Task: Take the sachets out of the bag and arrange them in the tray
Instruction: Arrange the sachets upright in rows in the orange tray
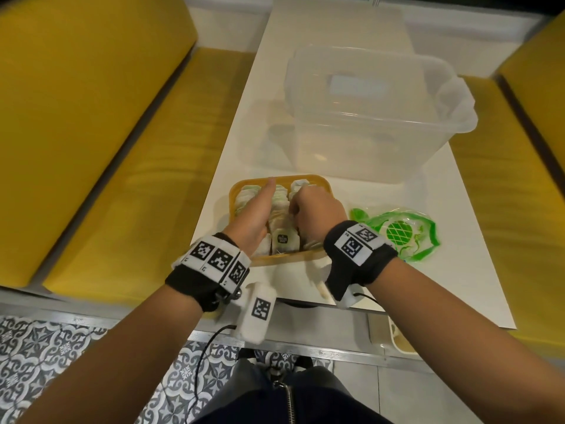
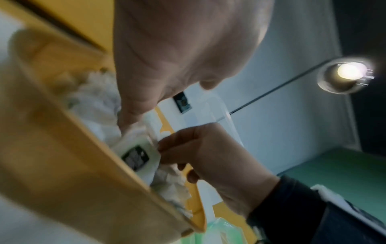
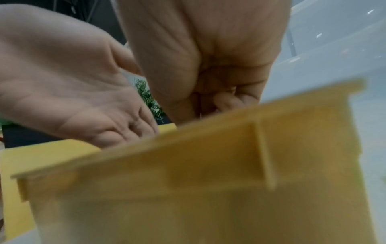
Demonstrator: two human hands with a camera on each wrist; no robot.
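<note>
The yellow tray (image 1: 246, 185) sits on the white table close to me, packed with rows of white sachets (image 1: 283, 239). My left hand (image 1: 259, 207) lies in the tray's left half, fingers straight and together, pressed edge-on against a row of sachets. My right hand (image 1: 315, 209) is in the right half with fingers curled down round several sachets. In the left wrist view its fingertips (image 2: 167, 148) grip sachets beside a black-labelled one (image 2: 135, 156). The green and clear plastic bag (image 1: 400, 234) lies flat on the table right of the tray.
A large clear plastic bin (image 1: 367, 117) stands just behind the tray. Yellow bench cushions (image 1: 91, 148) run along both sides of the narrow table (image 1: 443, 286). The table's front edge is under my wrists.
</note>
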